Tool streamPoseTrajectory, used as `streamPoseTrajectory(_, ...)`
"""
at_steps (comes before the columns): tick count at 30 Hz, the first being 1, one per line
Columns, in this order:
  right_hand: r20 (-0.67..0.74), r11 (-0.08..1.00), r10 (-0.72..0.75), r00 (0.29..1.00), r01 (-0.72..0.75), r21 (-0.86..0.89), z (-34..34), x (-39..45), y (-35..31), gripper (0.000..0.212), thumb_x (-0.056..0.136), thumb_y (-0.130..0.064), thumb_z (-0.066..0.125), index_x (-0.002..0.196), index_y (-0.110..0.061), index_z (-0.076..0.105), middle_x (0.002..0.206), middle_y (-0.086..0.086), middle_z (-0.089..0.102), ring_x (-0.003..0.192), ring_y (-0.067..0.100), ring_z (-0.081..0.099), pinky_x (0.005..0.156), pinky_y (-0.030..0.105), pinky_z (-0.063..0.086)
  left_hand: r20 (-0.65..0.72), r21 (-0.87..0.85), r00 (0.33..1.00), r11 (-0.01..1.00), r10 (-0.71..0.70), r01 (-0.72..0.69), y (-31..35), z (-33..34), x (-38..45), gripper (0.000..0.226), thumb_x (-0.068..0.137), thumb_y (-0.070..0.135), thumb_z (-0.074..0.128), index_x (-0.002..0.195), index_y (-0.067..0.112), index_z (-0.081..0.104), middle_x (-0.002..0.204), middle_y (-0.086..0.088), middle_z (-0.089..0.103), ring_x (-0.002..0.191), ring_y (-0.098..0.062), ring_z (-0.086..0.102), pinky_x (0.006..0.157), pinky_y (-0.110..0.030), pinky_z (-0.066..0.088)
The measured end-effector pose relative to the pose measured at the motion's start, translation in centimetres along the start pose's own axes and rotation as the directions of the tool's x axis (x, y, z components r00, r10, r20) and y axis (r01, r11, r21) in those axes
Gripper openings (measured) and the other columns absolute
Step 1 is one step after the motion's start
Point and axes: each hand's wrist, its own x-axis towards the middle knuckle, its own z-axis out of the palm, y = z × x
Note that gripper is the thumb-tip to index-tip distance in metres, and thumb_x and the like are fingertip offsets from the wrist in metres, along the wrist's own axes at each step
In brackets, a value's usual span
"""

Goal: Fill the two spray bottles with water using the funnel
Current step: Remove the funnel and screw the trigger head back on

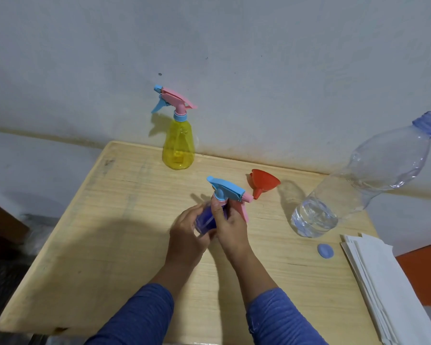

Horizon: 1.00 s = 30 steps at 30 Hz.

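Table (pixel 110 232): purple btl (pixel 204 220) btwn both grips

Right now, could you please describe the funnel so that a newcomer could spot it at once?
Start at the wooden table and find the big clear water bottle on its right side. Just left of it, behind the hand-held purple spray bottle, lies the funnel, the only red-orange cone.
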Motion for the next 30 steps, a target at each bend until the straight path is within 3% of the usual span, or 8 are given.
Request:
streamPoseTrajectory(5,-0.005,0.999,0.036,0.999,-0.036,-0.012,0.3,0.2,-0.2,0.023,0.089,-0.035,0.061,0.110,-0.027,0.056,0.099,-0.014,0.063,0.102,0.006,0.060,0.095,0.026,0.047,0.007,0.002,1.000,1.000,-0.016,0.015,-0.3,0.2,-0.1,0.059,0.060,0.002,0.082,0.115,0.006,0.062,0.111,-0.002,0.064,0.099,-0.010,0.058,0.084,-0.038,0.056)
streamPoseTrajectory(10,0.077,0.989,-0.011,0.997,0.022,-0.143,-0.7,0.2,0.2,0.028,0.094,-0.031,0.052,0.122,-0.025,0.050,0.099,-0.022,0.057,0.102,0.002,0.056,0.096,0.024,0.045,0.023,-0.016,0.999,0.999,-0.037,0.037,-0.3,0.1,-0.1,0.062,0.060,0.004,0.082,0.118,0.008,0.061,0.109,0.006,0.060,0.099,-0.014,0.060,0.084,-0.035,0.054)
streamPoseTrajectory(13,0.123,0.982,-0.018,0.992,0.041,-0.187,-1.2,0.4,0.6,0.031,0.097,-0.028,0.048,0.128,-0.024,0.048,0.099,-0.025,0.055,0.098,-0.003,0.055,0.090,0.016,0.042,0.023,-0.031,0.998,0.998,-0.058,0.059,-0.3,0.2,-0.1,0.063,0.062,0.004,0.081,0.121,0.012,0.060,0.109,0.010,0.057,0.101,-0.013,0.060,0.085,-0.031,0.053)
streamPoseTrajectory(18,0.076,0.982,-0.038,0.996,0.051,-0.183,-1.6,0.8,0.7,0.022,0.093,-0.022,0.056,0.115,-0.019,0.056,0.096,-0.017,0.061,0.089,-0.007,0.058,0.073,0.001,0.043,0.029,-0.041,0.996,0.995,-0.085,0.087,-0.1,0.2,0.0,0.064,0.062,0.006,0.081,0.122,0.014,0.060,0.111,0.012,0.057,0.101,-0.008,0.057,0.084,-0.021,0.048)
streamPoseTrajectory(22,0.050,0.984,-0.041,0.998,0.049,-0.173,-1.8,1.0,0.9,0.023,0.089,-0.021,0.063,0.110,-0.013,0.063,0.105,0.003,0.069,0.097,0.011,0.065,0.083,0.019,0.050,0.050,-0.037,0.994,0.994,-0.098,0.100,-0.2,0.2,-0.1,0.065,0.063,0.008,0.082,0.123,0.015,0.059,0.111,0.014,0.055,0.101,-0.004,0.056,0.084,-0.018,0.048)
streamPoseTrajectory(25,0.138,0.934,-0.088,0.986,0.130,-0.333,-2.7,1.1,0.6,0.027,0.092,-0.024,0.058,0.115,-0.012,0.060,0.108,0.009,0.067,0.100,0.021,0.063,0.089,0.039,0.051,0.098,-0.043,0.985,0.989,-0.140,0.145,-0.3,0.0,0.2,0.065,0.065,0.011,0.081,0.125,0.019,0.057,0.113,0.018,0.053,0.102,-0.001,0.053,0.086,-0.017,0.045)
streamPoseTrajectory(27,0.230,0.867,-0.119,0.966,0.215,-0.450,-3.5,1.1,0.4,0.027,0.095,-0.021,0.052,0.119,-0.009,0.056,0.110,0.011,0.065,0.100,0.025,0.061,0.089,0.042,0.049,0.154,-0.021,0.973,0.984,-0.172,0.178,-0.4,-0.3,0.5,0.063,0.068,0.016,0.078,0.126,0.020,0.055,0.116,0.018,0.053,0.105,-0.002,0.052,0.089,-0.018,0.042)
streamPoseTrajectory(30,0.317,0.827,-0.147,0.937,0.292,-0.480,-4.8,1.2,0.0,0.017,0.094,-0.010,0.049,0.099,-0.022,0.059,0.085,-0.018,0.067,0.080,0.002,0.061,0.073,0.024,0.047,0.281,-0.016,0.937,0.975,-0.207,0.221,-0.4,-0.9,1.0,0.064,0.067,0.030,0.066,0.129,0.027,0.051,0.121,0.021,0.051,0.110,0.001,0.049,0.090,-0.013,0.036)
